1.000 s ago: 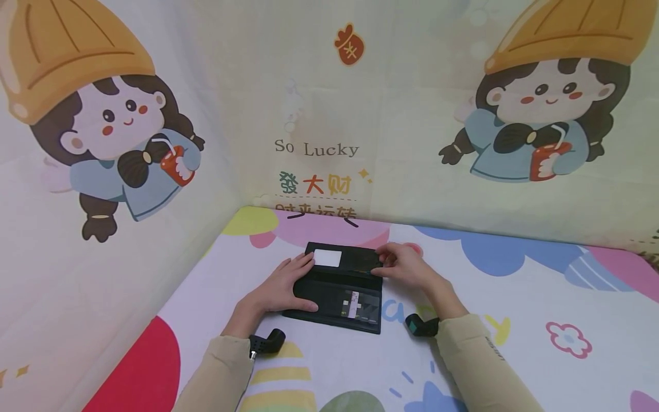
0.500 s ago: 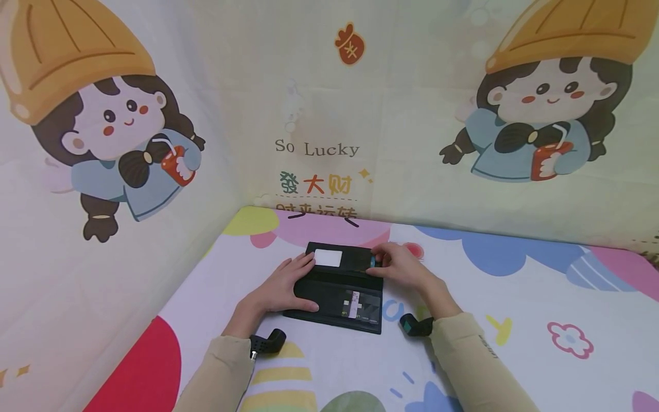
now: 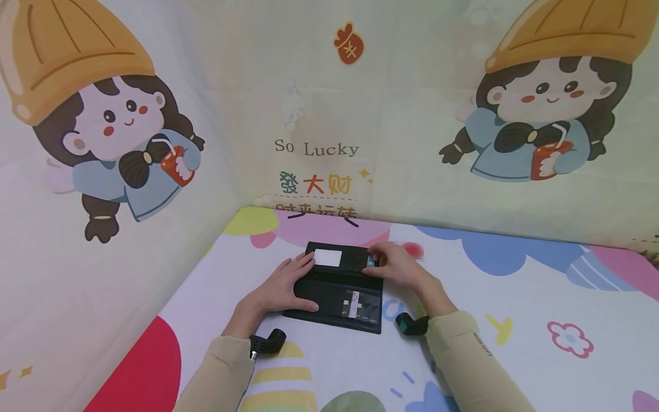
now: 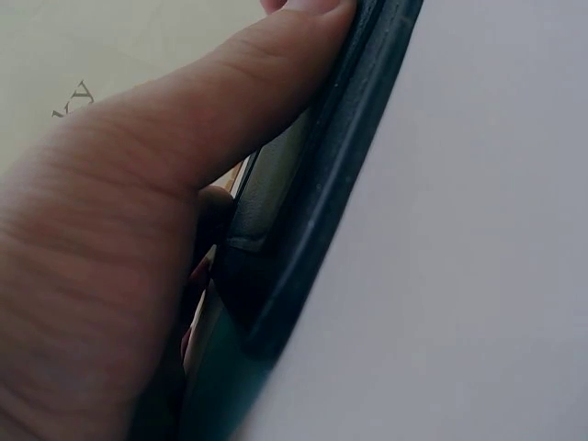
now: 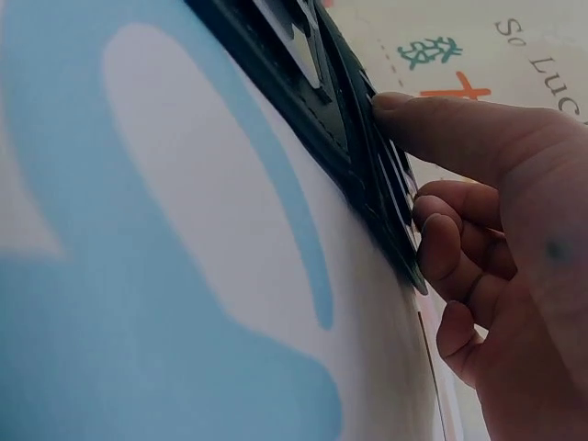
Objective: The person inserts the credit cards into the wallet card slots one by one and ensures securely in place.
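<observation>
A black wallet [image 3: 329,316] lies unfolded on the table. My left hand [image 3: 282,286] rests spread on its left side, fingers on the far flap and thumb on the near flap. In the left wrist view the thumb [image 4: 266,73] lies along the wallet's edge [image 4: 322,193]. At the right end of the far flap, my right hand [image 3: 399,264] pinches a small blue card [image 3: 370,261], mostly covered by its fingers. The right wrist view has the thumb and curled fingers [image 5: 441,248] at the wallet's end [image 5: 358,175].
A white rectangle [image 3: 327,258] shows in the far flap. Clear pockets on the near flap hold dark cards [image 3: 366,304]. The table [image 3: 515,309] wears a colourful printed cloth, and a patterned backdrop [image 3: 412,143] rises behind it.
My right hand has shifted slightly left along the far flap, and more of the blue card shows beside its fingers. The left hand and the wallet have stayed in place.
</observation>
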The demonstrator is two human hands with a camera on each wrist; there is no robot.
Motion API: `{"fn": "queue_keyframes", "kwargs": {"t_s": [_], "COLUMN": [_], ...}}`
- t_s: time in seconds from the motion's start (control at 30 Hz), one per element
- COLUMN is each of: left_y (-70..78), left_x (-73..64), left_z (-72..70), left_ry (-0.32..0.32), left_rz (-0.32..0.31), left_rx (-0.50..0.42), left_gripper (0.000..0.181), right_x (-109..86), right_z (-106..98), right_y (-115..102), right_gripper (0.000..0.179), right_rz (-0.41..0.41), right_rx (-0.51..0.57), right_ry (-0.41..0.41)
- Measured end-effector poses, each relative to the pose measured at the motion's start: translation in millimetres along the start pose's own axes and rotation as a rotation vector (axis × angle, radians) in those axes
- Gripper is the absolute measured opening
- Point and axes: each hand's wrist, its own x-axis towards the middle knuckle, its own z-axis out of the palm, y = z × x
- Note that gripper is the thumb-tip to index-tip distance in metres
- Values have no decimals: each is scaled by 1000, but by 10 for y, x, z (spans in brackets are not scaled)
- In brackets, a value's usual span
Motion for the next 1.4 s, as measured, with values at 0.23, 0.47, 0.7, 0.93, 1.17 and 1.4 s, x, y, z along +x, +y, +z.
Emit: {"fn": "queue_keyframes", "kwargs": {"t_s": [0.23,0.47,0.7,0.93,1.17,1.4], "left_y": [-7,-15,-21,-33,-33,-21], "left_x": [1,8,2,-1,3,-2], "left_z": [-2,-2,-5,-1,3,-8], "left_ry": [0,-2,1,-9,-4,-14], "left_rz": [0,3,10,-9,1,-10], "left_rx": [5,9,7,5,2,7], "left_gripper": [111,111,111,113,112,111], "right_x": [27,39,50,61,48,28], "right_z": [26,39,54,67,65,38], "right_y": [-11,-51,-70,-74,-73,-13], "right_gripper": [43,42,41,38,44,47], "right_rz": [15,20,14,26,50,39], "right_rx": [-8,-4,5,19,0,24], "right_ry": [-5,-15,-18,-23,-20,-15]}}
